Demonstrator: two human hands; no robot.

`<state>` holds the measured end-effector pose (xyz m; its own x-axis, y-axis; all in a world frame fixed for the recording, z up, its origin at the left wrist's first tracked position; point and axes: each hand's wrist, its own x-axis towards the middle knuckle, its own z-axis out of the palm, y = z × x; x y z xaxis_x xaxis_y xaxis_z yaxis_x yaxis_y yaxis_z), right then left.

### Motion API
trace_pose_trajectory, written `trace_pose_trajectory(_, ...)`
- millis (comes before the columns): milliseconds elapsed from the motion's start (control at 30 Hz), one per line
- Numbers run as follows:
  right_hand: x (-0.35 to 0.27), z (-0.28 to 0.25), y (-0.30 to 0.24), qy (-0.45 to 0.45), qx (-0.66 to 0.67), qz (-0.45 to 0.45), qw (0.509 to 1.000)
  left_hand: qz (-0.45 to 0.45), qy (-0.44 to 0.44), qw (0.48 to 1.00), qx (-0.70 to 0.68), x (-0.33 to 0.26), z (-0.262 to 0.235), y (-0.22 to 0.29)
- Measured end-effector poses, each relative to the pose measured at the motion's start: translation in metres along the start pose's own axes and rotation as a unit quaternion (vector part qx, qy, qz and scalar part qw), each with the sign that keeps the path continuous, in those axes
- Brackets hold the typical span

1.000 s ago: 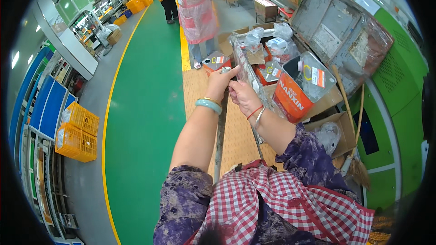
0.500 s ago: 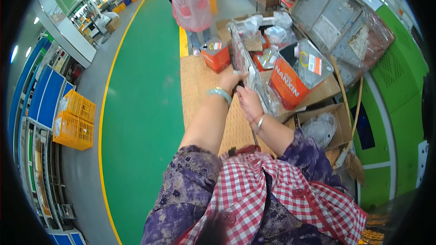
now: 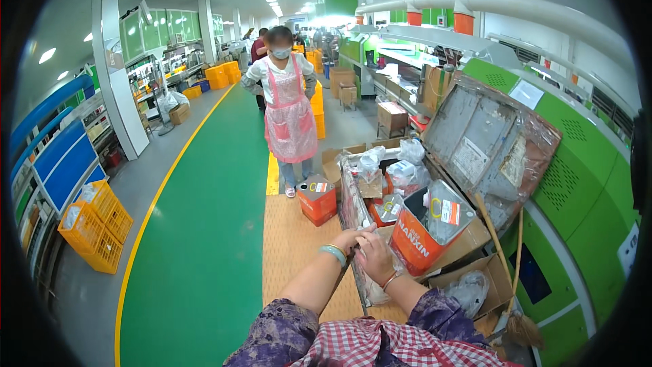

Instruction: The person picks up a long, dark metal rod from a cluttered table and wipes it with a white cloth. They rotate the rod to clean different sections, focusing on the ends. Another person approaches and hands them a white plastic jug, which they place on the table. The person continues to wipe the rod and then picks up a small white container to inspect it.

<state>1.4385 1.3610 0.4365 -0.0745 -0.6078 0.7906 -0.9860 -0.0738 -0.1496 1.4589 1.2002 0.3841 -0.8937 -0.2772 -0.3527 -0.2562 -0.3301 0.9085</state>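
Both my hands meet at the top edge of a thin plastic-wrapped panel (image 3: pixel 350 194), which stands on edge and runs away from me along the wooden-topped cart (image 3: pixel 295 245). My left hand (image 3: pixel 354 237), with a teal bracelet on the wrist, closes over the edge from the left. Pressed against it from the right, my right hand (image 3: pixel 375 258) grips the same edge and the loose plastic film. An orange tin can (image 3: pixel 424 231) sits just right of my hands in a cardboard box.
A person in a pink apron (image 3: pixel 288 109) stands on the green aisle beyond the cart. Another orange can (image 3: pixel 317 198) rests on the cart's far end. A plastic-wrapped grey lid (image 3: pixel 485 143) leans on the green machine (image 3: pixel 584 183). A broom (image 3: pixel 509 299) stands at the right, yellow crates (image 3: pixel 95 224) at the left.
The view has lifted toward the aisle and the person in the apron. My left hand's finger no longer points; both hands now sit lower and close together on the panel's edge.
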Motion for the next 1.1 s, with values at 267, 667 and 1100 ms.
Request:
trace_pose_trajectory(267,0.009,-0.002,0.022,-0.027,-0.029,-0.039,0.998,-0.069,0.002,0.99,-0.123,-0.037,0.015,0.042)
trace_pose_trajectory(667,0.024,0.019,0.024,-0.164,-0.086,-0.021,0.983,0.022,0.065,0.998,-0.001,-0.02,0.003,0.025)
trace_pose_trajectory(1100,0.04,0.012,0.046,-0.232,0.013,-0.122,0.965,0.007,-0.073,0.997,0.031,-0.052,-0.01,0.041)
